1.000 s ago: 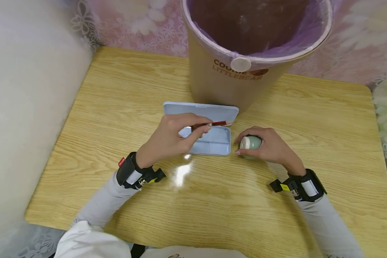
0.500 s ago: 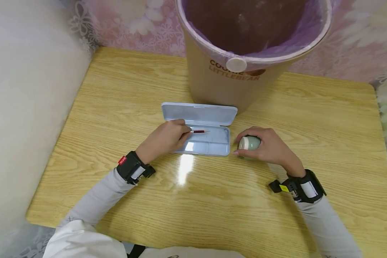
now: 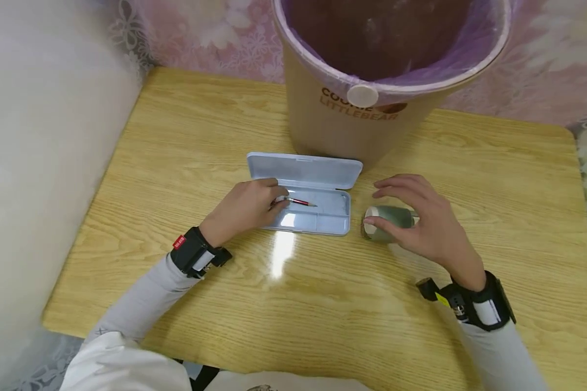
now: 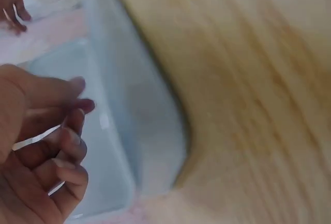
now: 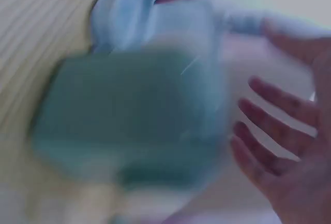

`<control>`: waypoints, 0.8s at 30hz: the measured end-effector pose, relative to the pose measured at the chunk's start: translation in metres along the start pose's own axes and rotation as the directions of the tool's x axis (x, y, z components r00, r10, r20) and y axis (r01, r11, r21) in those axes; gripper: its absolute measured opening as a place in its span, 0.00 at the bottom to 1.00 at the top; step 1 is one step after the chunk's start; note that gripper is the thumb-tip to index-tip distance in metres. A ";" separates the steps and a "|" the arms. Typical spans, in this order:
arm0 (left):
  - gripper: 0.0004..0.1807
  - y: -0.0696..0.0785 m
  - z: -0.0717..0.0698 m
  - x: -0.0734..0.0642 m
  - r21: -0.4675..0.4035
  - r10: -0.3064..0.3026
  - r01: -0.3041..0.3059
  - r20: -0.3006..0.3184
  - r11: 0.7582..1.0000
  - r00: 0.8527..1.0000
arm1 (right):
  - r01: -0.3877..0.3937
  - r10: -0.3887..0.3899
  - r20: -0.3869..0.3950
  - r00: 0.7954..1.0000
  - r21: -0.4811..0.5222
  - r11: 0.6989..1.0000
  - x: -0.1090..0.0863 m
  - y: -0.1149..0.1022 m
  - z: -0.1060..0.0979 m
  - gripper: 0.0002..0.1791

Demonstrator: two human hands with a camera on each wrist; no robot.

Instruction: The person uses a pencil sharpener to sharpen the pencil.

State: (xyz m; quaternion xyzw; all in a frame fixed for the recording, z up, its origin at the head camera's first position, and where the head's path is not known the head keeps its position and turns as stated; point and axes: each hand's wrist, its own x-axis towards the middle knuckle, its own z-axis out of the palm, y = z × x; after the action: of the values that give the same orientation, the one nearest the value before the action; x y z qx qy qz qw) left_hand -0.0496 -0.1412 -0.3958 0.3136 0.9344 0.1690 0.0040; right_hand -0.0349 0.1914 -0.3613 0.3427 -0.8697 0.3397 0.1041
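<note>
A short dark-red pencil point(image 3: 303, 203) lies low over the pale blue pencil case point(image 3: 333, 224), its tip pointing right. My left hand point(image 3: 242, 210) pinches it near its back end; in the left wrist view a red end point(image 4: 88, 105) shows between thumb and finger. The case's lid stands raised at the back. To the right, a green pencil sharpener point(image 3: 397, 216) with a cream front rests on the table. My right hand point(image 3: 435, 228) is spread around it, thumb overlapping its front; in the right wrist view the fingers are apart from the blurred green body point(image 5: 124, 105).
Behind the case stands a tall beige bin point(image 3: 342, 130) with a purple liner. The wooden table point(image 3: 200, 114) meets a pale wall point(image 3: 54, 136) on the left and a pink patterned wall at the back.
My left hand has lowered the pencil from above the case down into it. My right hand has opened, releasing the sharpener, and drawn back to the right.
</note>
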 end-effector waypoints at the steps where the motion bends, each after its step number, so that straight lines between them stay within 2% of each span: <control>1: 0.08 0.001 -0.003 -0.004 -0.022 -0.004 0.004 -0.009 1.000 1.000 | 0.054 -0.055 -0.035 0.998 -0.026 0.998 -0.001 -0.011 0.002 0.20; 2: 0.10 0.002 -0.006 -0.009 -0.038 -0.003 0.003 -0.014 0.999 1.000 | 0.098 -0.101 -0.047 0.994 -0.054 0.994 -0.002 -0.021 0.005 0.21; 4: 0.13 0.003 -0.007 -0.018 -0.057 0.014 -0.015 -0.017 0.998 1.000 | 0.122 -0.121 0.011 0.993 -0.136 0.983 -0.005 -0.040 0.015 0.17; 6: 0.15 0.002 -0.004 -0.025 -0.043 0.042 -0.043 -0.010 0.998 0.999 | 0.069 -0.037 0.140 0.990 -0.236 0.969 -0.008 -0.052 0.028 0.14; 8: 0.13 0.001 0.000 -0.030 0.003 0.067 -0.067 -0.016 0.998 0.998 | 0.019 0.078 0.270 0.960 -0.340 0.940 -0.010 -0.055 0.040 0.15; 10: 0.10 0.000 0.004 -0.033 0.049 0.080 -0.078 -0.032 0.996 0.996 | 0.001 0.152 0.341 0.928 -0.410 0.912 -0.012 -0.052 0.049 0.16; 12: 0.07 -0.001 0.007 -0.034 0.076 0.079 -0.075 -0.048 0.994 0.996 | 0.014 0.160 0.363 0.918 -0.433 0.901 -0.012 -0.047 0.055 0.13; 16: 0.07 -0.007 0.005 -0.039 0.077 0.068 -0.063 -0.067 0.995 0.995 | 0.040 0.122 0.361 0.925 -0.412 0.910 -0.008 -0.041 0.066 0.10; 20: 0.06 -0.021 0.000 -0.048 0.074 0.026 -0.018 -0.096 0.997 0.995 | 0.061 0.102 0.366 0.925 -0.410 0.910 0.004 -0.041 0.082 0.07; 24: 0.05 -0.036 -0.003 -0.055 0.084 -0.030 0.040 -0.110 0.996 0.993 | 0.044 0.101 0.353 0.930 -0.382 0.923 0.018 -0.045 0.095 0.05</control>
State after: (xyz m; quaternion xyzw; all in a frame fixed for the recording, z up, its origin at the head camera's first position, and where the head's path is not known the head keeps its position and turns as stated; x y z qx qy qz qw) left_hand -0.0268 -0.2015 -0.4101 0.2874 0.9450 0.1454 -0.0574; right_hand -0.0137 0.0948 -0.4012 0.3600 -0.9281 0.0948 0.0001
